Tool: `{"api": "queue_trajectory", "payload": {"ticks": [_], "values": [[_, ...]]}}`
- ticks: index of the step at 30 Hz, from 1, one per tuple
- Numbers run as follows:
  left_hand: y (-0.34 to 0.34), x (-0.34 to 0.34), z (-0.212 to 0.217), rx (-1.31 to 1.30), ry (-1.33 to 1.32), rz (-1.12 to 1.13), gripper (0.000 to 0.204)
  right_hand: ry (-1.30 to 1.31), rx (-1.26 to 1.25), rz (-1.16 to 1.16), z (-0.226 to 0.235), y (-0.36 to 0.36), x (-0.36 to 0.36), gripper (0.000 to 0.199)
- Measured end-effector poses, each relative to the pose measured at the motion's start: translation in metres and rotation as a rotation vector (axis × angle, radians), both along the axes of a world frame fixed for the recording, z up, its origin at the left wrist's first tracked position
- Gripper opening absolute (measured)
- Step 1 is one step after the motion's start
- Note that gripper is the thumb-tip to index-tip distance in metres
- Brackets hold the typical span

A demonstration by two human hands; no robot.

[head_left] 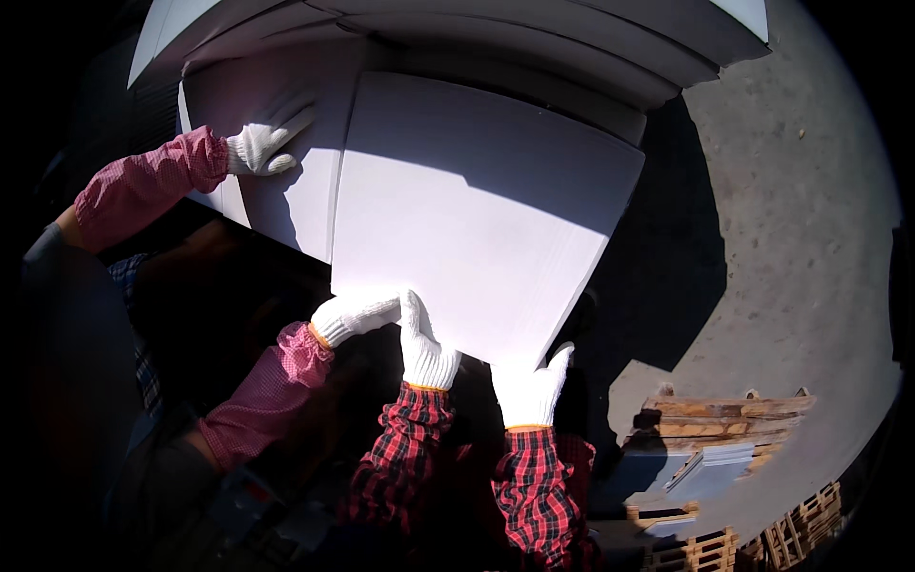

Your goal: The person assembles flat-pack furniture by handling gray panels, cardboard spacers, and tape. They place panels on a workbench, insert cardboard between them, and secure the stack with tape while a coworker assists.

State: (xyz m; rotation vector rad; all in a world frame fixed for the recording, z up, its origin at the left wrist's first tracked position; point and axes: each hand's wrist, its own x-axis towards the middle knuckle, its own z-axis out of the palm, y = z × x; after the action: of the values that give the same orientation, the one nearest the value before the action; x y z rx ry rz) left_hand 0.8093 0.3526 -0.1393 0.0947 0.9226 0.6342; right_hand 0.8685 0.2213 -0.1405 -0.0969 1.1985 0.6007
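A large white cardboard sheet (467,219) slopes in front of me, its upper part in shadow and its lower part in bright sun. At its near edge my left hand (429,357), in a white knitted glove, grips the board, with some fingers out of sight below it. My right hand (530,391), gloved alike, holds the near right corner, its thumb standing out to the right and its other fingers hidden. A co-worker's gloved hand (357,313) rests on the same edge, against my left hand. The co-worker's other hand (262,143) lies spread on a white panel (310,181) to the left.
More large white boards (534,43) are layered along the far side. On the concrete floor (791,238) at right stands a wooden pallet (724,419), with grey-white flat pieces (710,469) by it. Further pallets (801,524) sit at the lower right. Deep shadow covers the lower left.
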Motion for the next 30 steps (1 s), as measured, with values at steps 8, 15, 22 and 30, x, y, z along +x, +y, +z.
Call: {"api": "queue_trajectory", "payload": {"ticks": [8, 15, 22, 30], "values": [[-0.004, 0.058, 0.012, -0.073, 0.026, 0.088, 0.058, -0.101, 0.014, 0.088, 0.008, -0.002, 0.048, 0.06], [0.003, 0.013, 0.024, 0.14, 0.548, -0.816, 0.08, -0.122, 0.054, 0.387, -0.044, -0.033, 0.054, 0.082], [-0.089, -0.091, 0.115, 0.441, 0.817, -1.314, 0.081, -0.476, -0.579, 1.376, 0.011, -0.233, 0.121, 0.036], [-0.175, -0.11, 0.143, 0.612, 0.604, -1.408, 0.074, -0.394, -0.753, 2.082, 0.029, -0.346, 0.18, 0.031]]}}
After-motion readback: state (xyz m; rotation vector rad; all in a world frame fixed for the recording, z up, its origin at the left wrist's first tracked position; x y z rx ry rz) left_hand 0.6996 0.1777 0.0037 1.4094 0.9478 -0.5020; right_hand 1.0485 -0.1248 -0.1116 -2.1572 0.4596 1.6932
